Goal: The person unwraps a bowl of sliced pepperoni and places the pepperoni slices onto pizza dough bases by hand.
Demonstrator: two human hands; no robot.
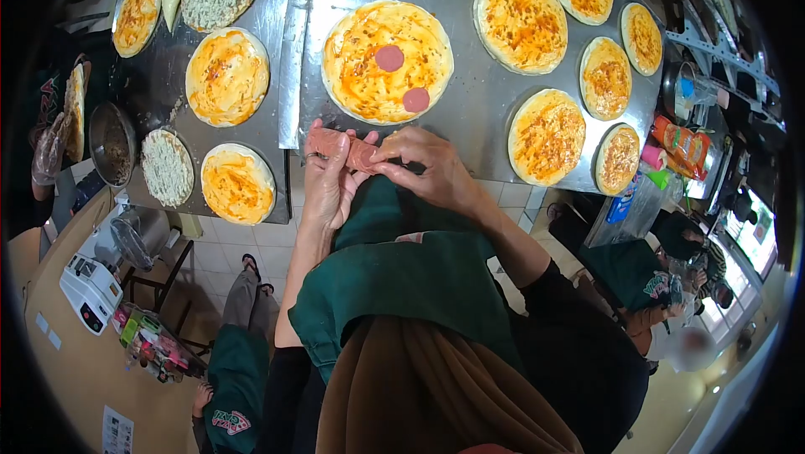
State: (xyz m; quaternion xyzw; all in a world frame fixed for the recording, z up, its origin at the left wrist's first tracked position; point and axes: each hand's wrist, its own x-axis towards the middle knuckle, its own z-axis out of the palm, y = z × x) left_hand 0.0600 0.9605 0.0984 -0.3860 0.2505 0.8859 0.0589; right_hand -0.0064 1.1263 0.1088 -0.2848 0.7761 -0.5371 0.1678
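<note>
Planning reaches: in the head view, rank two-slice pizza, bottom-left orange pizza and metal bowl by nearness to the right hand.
From the right hand:
1. Two-slice pizza, just ahead.
2. Bottom-left orange pizza, to the left.
3. Metal bowl, far left.

Dark green apron [411, 278], draped brown cloth [419, 387], black sleeves [570, 320]

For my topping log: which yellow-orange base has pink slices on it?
The base nearest the right hand; two pink slices lie on it, whereas the other bases in view show none.
</note>
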